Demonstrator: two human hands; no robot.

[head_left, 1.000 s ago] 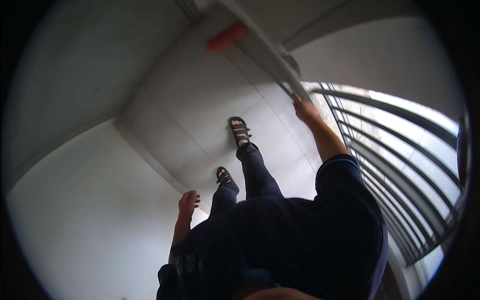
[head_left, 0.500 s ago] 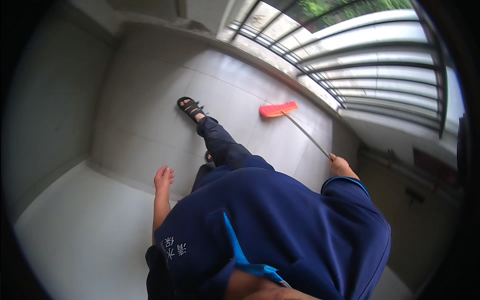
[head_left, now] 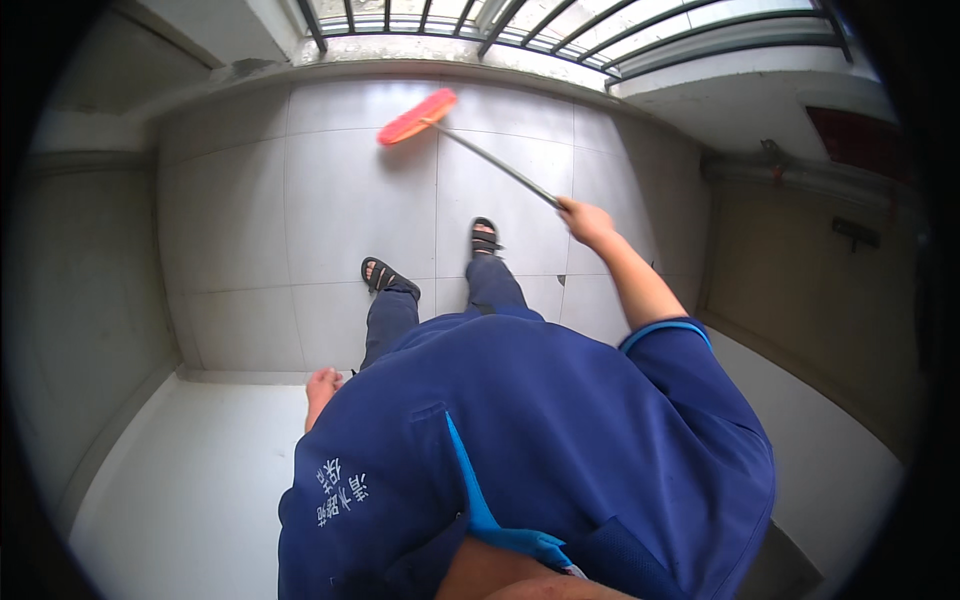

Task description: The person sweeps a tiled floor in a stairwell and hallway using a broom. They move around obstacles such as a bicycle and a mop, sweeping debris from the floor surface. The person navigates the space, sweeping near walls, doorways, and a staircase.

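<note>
My right hand [head_left: 588,221] is closed round the upper end of the grey handle of a broom [head_left: 495,162], with my arm stretched out forward. The broom's red-and-orange head [head_left: 417,117] is ahead of my feet, slightly blurred, with a faint shadow on the tiles under its near end. Whether its bristles touch the floor, I cannot tell. Low at my left side hangs my left hand [head_left: 322,385], partly hidden by my shirt. It holds nothing visible, and its fingers look loosely bent and apart.
Light grey tiles [head_left: 220,220] cover the floor, with a small dark speck [head_left: 562,280] right of my feet. A ledge with a dark metal railing [head_left: 480,35] runs along the far side. Walls stand left and right; a pipe [head_left: 800,175] follows the right one.
My body has turned right and both feet now show side by side. The broom has swung to the left in view, and my right arm reaches further forward. My left hand has dropped nearer my side.
</note>
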